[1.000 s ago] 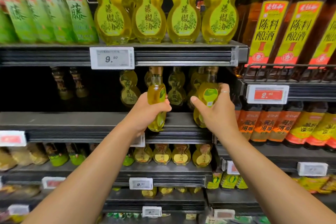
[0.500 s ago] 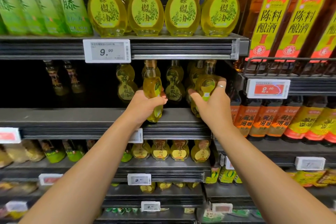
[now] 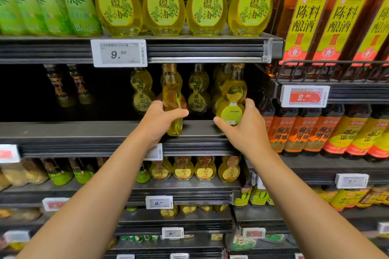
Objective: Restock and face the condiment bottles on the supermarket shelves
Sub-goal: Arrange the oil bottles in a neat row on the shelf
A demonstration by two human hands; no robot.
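Gripping two gourd-shaped clear bottles of yellow oil, your hands work at the front edge of the middle shelf (image 3: 84,130). Your left hand (image 3: 156,121) curls round the side-on bottle (image 3: 172,109); at its 3 o'clock your right hand (image 3: 244,126) wraps the bottle showing its back label (image 3: 230,103). Behind them, two matching bottles (image 3: 141,92) face forward. At 12 o'clock, four larger glossy gourd bottles (image 3: 164,0) line the top shelf.
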